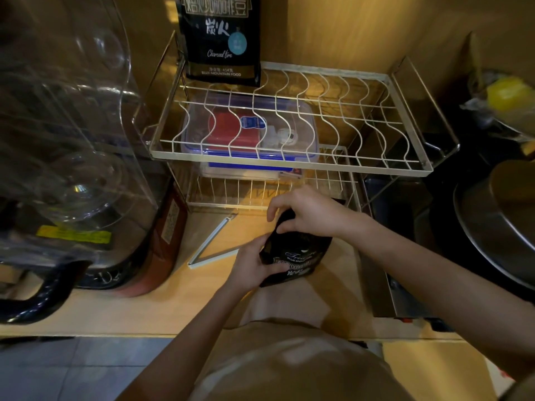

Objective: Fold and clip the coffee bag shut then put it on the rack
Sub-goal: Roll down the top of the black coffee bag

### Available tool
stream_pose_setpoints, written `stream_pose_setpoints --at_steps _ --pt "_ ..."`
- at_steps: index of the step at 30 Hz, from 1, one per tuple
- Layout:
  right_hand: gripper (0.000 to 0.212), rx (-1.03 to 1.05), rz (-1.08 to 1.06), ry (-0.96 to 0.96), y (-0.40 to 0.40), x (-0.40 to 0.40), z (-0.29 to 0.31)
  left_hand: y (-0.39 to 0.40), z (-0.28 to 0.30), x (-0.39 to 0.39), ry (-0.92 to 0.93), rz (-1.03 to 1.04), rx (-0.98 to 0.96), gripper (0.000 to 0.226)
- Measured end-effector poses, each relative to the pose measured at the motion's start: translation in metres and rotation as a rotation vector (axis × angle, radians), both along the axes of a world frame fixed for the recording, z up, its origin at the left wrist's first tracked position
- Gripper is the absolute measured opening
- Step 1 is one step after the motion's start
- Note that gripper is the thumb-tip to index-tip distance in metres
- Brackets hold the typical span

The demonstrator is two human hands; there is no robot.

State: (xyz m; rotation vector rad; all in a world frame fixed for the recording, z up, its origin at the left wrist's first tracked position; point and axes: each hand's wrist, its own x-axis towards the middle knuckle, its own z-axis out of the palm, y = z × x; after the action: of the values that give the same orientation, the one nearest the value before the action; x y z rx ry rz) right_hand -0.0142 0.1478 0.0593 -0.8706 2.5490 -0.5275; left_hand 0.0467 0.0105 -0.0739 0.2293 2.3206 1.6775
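Low in the middle of the frame, a glossy black coffee bag point(292, 256) with white lettering is held over the pale wooden counter point(144, 311), its soft foil body creased and its top bent over. The left hand point(254, 264) grips the bag's lower left side, thumb across the printed face and fingers wrapped behind. The right hand point(309, 212) arches over the top, fingertips and thumb pinched on the folded upper edge; both forearms come in from the bottom of the frame.

Just left of the bag a long white clip point(210, 246) lies on the counter, opened into a narrow V, untouched.

Above the hands stands a two-tier rack point(289, 163) of thin white-coated wire with wavy dividers. Its upper shelf is mostly bare, apart from a second black coffee bag point(221, 39) standing upright at its back left corner. Beneath that shelf sits a clear plastic lidded box point(249, 128) with blue trim.

A clear curved plastic appliance point(66, 134) fills the left of the frame; dark round metal pans point(498, 218) crowd the right edge, leaving a narrow strip of free counter around the hands.
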Motion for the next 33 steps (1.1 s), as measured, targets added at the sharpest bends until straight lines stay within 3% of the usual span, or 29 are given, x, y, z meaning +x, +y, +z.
stream_pose_setpoints --at_steps 8,13,21,25,33 --pt "0.017 0.103 0.033 0.045 0.006 0.0 0.001 -0.001 -0.006 -0.002 -0.086 -0.003 0.097 0.058" --pt "0.017 0.166 0.091 0.107 0.0 -0.003 0.002 -0.004 -0.008 -0.005 -0.107 -0.047 0.085 0.026" --pt "0.018 0.175 0.099 0.122 -0.01 -0.007 0.0 -0.01 -0.011 -0.014 -0.148 -0.052 0.055 0.026" --pt "0.018 0.17 0.093 0.132 -0.012 -0.012 0.001 -0.011 -0.004 -0.022 -0.136 0.004 0.097 0.052" --pt "0.018 0.162 0.101 0.173 -0.017 -0.008 -0.003 -0.008 0.003 -0.023 -0.196 0.053 0.155 0.017"
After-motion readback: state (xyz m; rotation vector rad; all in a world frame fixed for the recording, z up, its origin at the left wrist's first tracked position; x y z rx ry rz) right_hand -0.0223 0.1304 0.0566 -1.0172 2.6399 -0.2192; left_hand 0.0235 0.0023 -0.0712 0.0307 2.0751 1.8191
